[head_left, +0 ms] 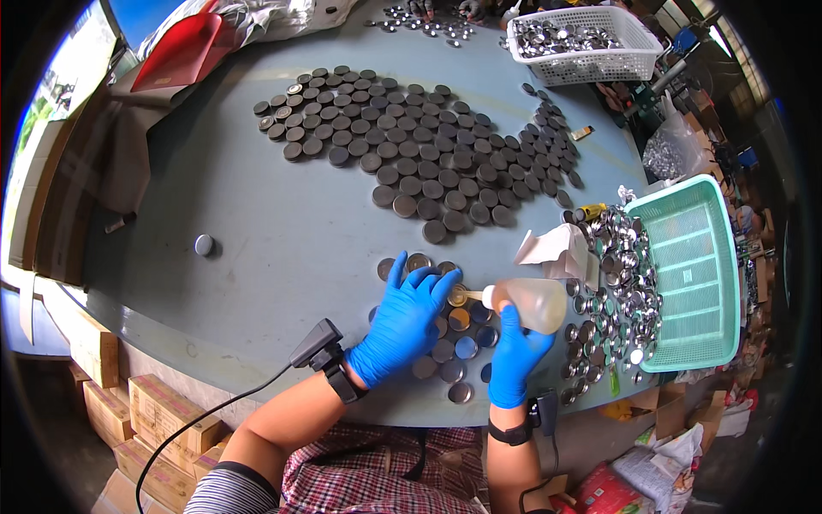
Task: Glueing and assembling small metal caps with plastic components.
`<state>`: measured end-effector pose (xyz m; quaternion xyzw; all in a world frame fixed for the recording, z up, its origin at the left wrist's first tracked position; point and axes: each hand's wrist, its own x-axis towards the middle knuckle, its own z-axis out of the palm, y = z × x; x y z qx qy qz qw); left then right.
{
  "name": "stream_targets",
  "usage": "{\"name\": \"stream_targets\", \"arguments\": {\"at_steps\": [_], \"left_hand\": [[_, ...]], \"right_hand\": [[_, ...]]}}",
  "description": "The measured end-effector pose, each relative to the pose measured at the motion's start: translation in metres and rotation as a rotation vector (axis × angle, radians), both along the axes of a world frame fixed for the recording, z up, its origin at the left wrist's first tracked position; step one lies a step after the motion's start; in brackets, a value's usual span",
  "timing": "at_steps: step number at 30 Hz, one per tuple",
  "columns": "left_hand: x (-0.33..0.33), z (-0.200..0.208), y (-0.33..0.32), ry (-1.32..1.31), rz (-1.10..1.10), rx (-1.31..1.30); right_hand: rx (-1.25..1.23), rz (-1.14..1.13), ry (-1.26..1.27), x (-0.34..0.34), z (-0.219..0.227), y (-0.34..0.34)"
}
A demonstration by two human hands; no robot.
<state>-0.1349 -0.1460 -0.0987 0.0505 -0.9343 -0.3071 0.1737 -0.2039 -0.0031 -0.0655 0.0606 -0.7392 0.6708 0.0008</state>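
Blue-gloved hands work apart at the near edge of the grey-blue tabletop (248, 291). The right hand (517, 355) is wrapped around a translucent squeeze bottle (539, 301), tilted on its side with its narrow nozzle (475, 295) pointing left over a small cluster of shallow round lids (452, 371). The left hand (398, 321) is palm down with fingers spread over the left part of that cluster; whether it grips a lid cannot be told. Beyond them, dark discs (411, 147) spread across the middle and far right. To the right lie crumpled white paper (552, 247), a heap of silver lids (618, 295) and a green plastic basket (689, 257). Another basket, white (591, 70), stands at the far right, holding shiny metal pieces (565, 38).
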Motion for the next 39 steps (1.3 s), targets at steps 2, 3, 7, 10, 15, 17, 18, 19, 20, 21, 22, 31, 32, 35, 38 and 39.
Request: {"name": "stream_targets", "arguments": {"at_steps": [2, 3, 7, 10, 15, 17, 18, 19, 20, 21, 22, 31, 32, 35, 38, 39], "left_hand": [[0.001, 0.001, 0.002, -0.002, -0.009, 0.010], [0.002, 0.005, 0.002, -0.003, -0.012, 0.008], [0.001, 0.021, 0.010, -0.005, -0.055, 0.014], [-0.008, 0.014, 0.019, -0.024, -0.090, 0.018], [-0.014, 0.008, 0.029, -0.026, -0.134, 0.025], [-0.014, 0.003, 0.029, -0.031, -0.139, -0.049], [-0.015, 0.003, 0.029, -0.032, -0.143, -0.047], [-0.015, 0.004, 0.029, -0.028, -0.143, -0.045], [-0.015, 0.004, 0.029, -0.024, -0.142, -0.043], [-0.015, 0.004, 0.029, -0.025, -0.146, -0.041], [-0.015, 0.004, 0.029, -0.029, -0.142, -0.011], [-0.012, 0.000, 0.028, -0.020, -0.138, -0.016], [-0.011, 0.001, 0.028, -0.026, -0.140, -0.012], [-0.011, 0.008, 0.030, -0.031, -0.155, 0.004], [-0.009, 0.005, 0.032, -0.030, -0.140, 0.018], [-0.009, 0.003, 0.031, -0.030, -0.139, 0.016]], "right_hand": [[-0.082, -0.080, 0.039, -0.003, -0.004, 0.013], [-0.162, -0.152, 0.065, -0.002, -0.006, 0.020], [-0.123, -0.147, 0.036, 0.004, 0.001, 0.046], [-0.151, -0.144, 0.029, 0.006, -0.010, 0.049], [0.022, -0.086, 0.147, -0.003, -0.024, 0.049], [0.057, -0.114, 0.137, 0.000, -0.016, 0.052], [0.093, -0.138, 0.131, 0.001, -0.013, 0.055], [0.095, -0.142, 0.130, 0.002, -0.015, 0.057], [0.131, -0.132, 0.172, 0.005, -0.017, 0.060], [0.167, -0.123, 0.215, 0.007, -0.018, 0.061], [0.169, -0.126, 0.214, 0.007, -0.019, 0.060], [0.116, -0.158, 0.141, 0.000, -0.011, 0.058], [0.134, -0.149, 0.143, 0.001, -0.016, 0.064], [0.134, -0.120, 0.190, 0.010, -0.010, 0.056], [0.166, -0.107, 0.264, 0.002, -0.021, 0.050], [0.171, -0.112, 0.278, -0.002, -0.021, 0.046]]}}
